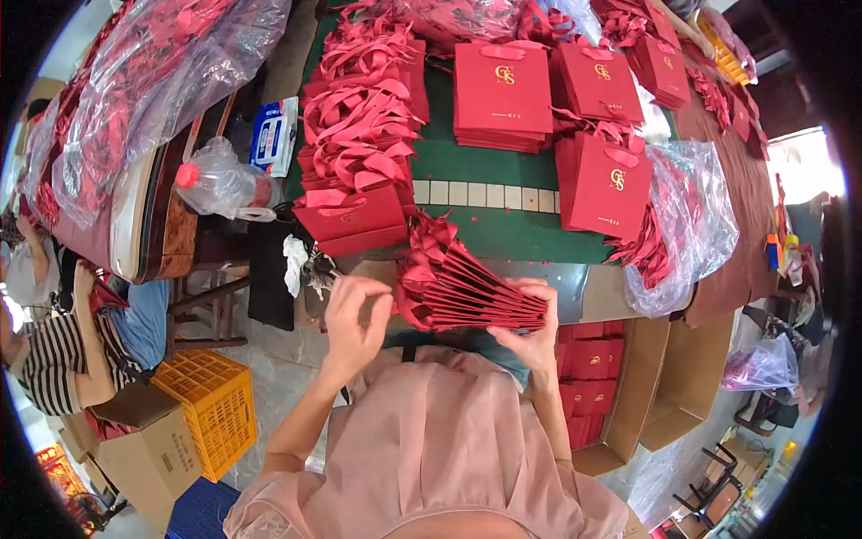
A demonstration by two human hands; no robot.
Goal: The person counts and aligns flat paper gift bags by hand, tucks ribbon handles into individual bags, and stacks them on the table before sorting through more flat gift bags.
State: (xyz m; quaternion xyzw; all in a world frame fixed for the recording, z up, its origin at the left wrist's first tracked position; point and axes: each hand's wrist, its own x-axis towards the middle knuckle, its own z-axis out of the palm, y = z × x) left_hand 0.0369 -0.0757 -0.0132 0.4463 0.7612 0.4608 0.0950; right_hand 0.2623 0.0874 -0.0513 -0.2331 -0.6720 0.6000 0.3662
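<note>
My right hand [534,325] grips a fanned stack of red paper gift bags [480,301] by one end, thumb below and fingers above. The stack's other end, with red ribbon handles [433,247], spreads toward my left side. Beside that end is my left hand [356,325], its fingers loosely curled and the thumb apart, with nothing visible in it. Just beyond it, a tall pile of red bags [350,220] with ribbon handles lies on the green table surface [485,235].
More bag stacks [503,90] with gold lettering stand across the table, near clear plastic wrap [687,225]. On the left are a plastic bottle [224,180] and an orange crate [211,409]. An open carton [620,395] holds red bags at lower right. Another person [72,350] sits at left.
</note>
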